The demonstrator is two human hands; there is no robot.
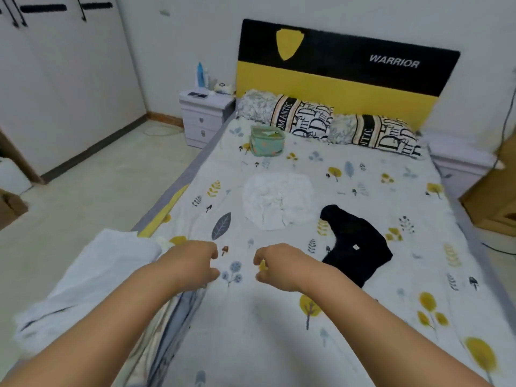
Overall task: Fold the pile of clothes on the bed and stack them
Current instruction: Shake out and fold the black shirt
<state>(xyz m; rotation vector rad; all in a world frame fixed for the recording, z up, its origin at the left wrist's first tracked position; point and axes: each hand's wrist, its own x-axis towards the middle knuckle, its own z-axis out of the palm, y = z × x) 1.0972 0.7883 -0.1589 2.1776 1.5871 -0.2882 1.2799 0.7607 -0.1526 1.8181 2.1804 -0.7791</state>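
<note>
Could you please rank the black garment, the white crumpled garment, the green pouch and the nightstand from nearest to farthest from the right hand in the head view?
From the right hand:
1. black garment, just to its right.
2. white crumpled garment, ahead, mid-bed.
3. green pouch, near the pillows.
4. nightstand, beyond the bed's left corner.

One head-worn wide-angle view looks forward and down from the foot of the bed point(279, 317) toward the headboard point(349, 79), both hands point(192, 263) close below.
</note>
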